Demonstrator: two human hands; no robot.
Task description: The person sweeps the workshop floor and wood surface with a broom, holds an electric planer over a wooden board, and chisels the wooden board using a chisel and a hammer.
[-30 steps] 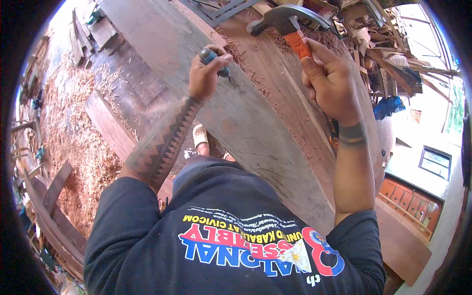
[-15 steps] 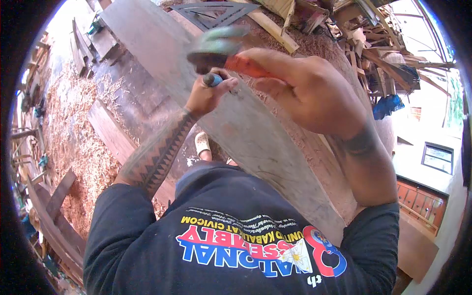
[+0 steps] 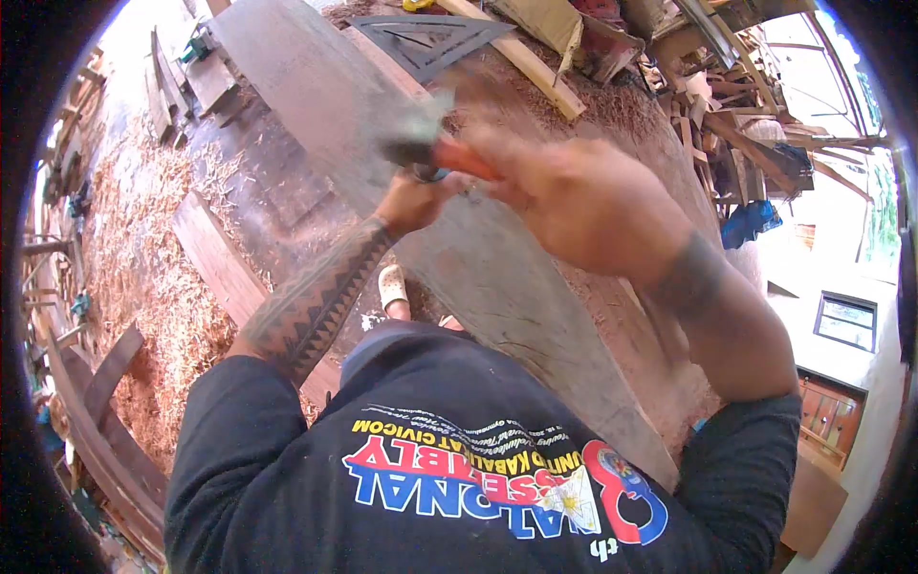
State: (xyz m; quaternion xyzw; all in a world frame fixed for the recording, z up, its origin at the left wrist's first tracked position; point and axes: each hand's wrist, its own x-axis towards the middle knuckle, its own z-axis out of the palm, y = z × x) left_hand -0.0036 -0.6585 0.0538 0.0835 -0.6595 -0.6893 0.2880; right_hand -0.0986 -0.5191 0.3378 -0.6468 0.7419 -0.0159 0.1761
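Note:
My left hand (image 3: 413, 203) is closed around the blue handle of a chisel (image 3: 435, 175), held over a long, greyish wooden board (image 3: 521, 297). Its blade is hidden below the fingers. My right hand (image 3: 574, 206) grips the orange handle of a hammer (image 3: 459, 156), smeared by motion. The hammer's dark and greenish head is right at the top of the chisel; whether they touch I cannot tell.
Beyond the board lie a grey triangular square (image 3: 430, 43) and a pale wooden strip (image 3: 535, 72). Wood shavings (image 3: 143, 335) and a loose plank (image 3: 218, 258) are on the left. Scrap wood (image 3: 736, 115) is piled at the upper right, near a blue bag (image 3: 749, 222).
The hammer has come down from above the chisel to its handle end, and my right hand has shifted with it. My left hand keeps its hold at nearly the same spot.

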